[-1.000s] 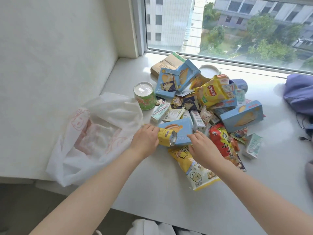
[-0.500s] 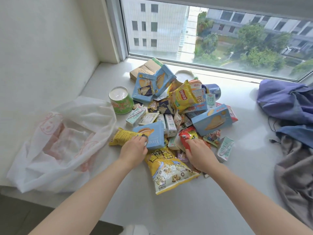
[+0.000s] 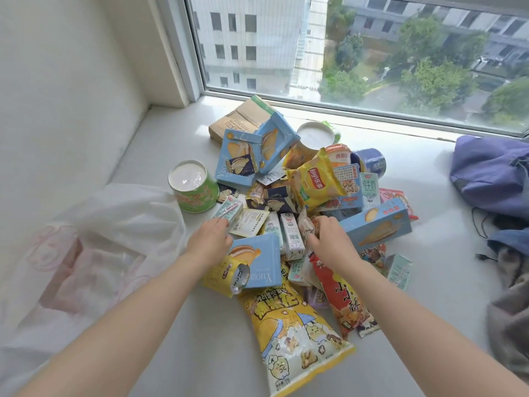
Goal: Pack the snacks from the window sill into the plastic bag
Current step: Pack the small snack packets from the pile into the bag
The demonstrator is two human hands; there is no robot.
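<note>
Four blue pastry boxes (image 3: 237, 159) (image 3: 273, 144) (image 3: 257, 262) (image 3: 375, 227), two green cups (image 3: 191, 193) (image 3: 316, 136), one plastic bag (image 3: 94, 253).

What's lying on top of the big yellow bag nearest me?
A blue box lies across the top end of the yellow bag. How far the bag reaches underneath is hidden; the rest of it is uncovered.

White wall (image 3: 71, 81) left, large daylit window (image 3: 372, 53) ahead, buildings (image 3: 246, 32) and seemingly wet trees (image 3: 429, 81) outside

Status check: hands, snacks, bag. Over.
Left hand at small carton, grip unclear. Right hand pinches small packet. Snack pile on sill. Plastic bag lies left, nothing between.
</note>
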